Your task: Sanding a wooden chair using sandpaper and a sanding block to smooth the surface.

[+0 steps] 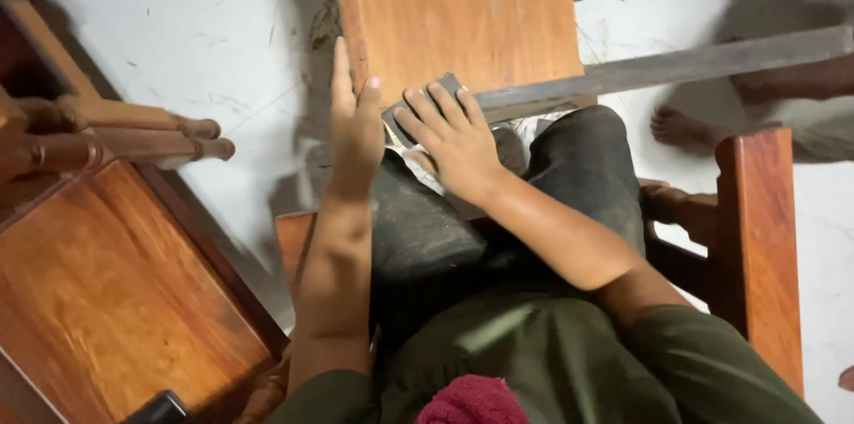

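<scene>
1. Head view: a wooden panel point(458, 19) is propped against the knees, its near edge kept within reach of both hands.
2. The left hand point(354, 126) is laid flat along the panel's left edge, fingers straight and pressed together, seemingly to steady it.
3. The right hand point(454, 139) is curled over a grey block point(445, 90) at the panel's near edge; its fingers, slightly spread, cover the block's top.
4. A grey bar point(676, 66) runs rightward from the panel's near edge, beyond the fingertips.
</scene>
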